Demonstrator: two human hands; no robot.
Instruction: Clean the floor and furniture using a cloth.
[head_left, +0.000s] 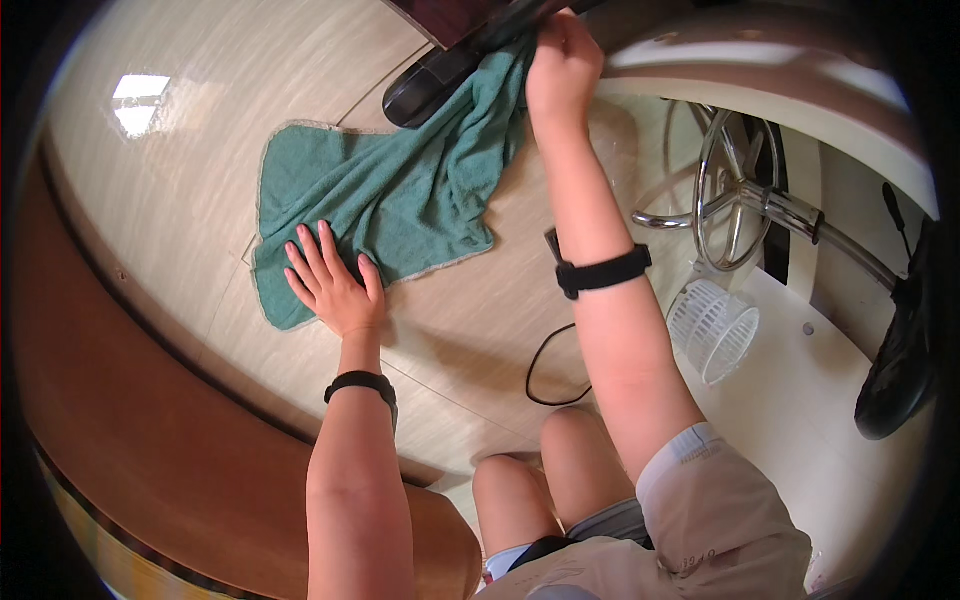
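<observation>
A green cloth towel (420, 187) with a pale stitched edge lies spread and creased on the glossy tiled floor. My left hand (337, 292) rests on its lower left part, palm down, fingers apart. At the top, my right hand (564, 67) is closed on the gathered far end, raised beside a dark piece of furniture. The cloth runs in folds between the two hands. A black rounded foot or base (424, 90) touches its upper edge. Where the right fingers meet the cloth is partly hidden.
A brown panel (150, 375) curves along the left. On the right are a chrome stool base (731, 195), a white plastic basket (712, 322) lying tilted, and a black shoe-like object (896, 382). A black cable (534, 375) loops on the floor near the knees.
</observation>
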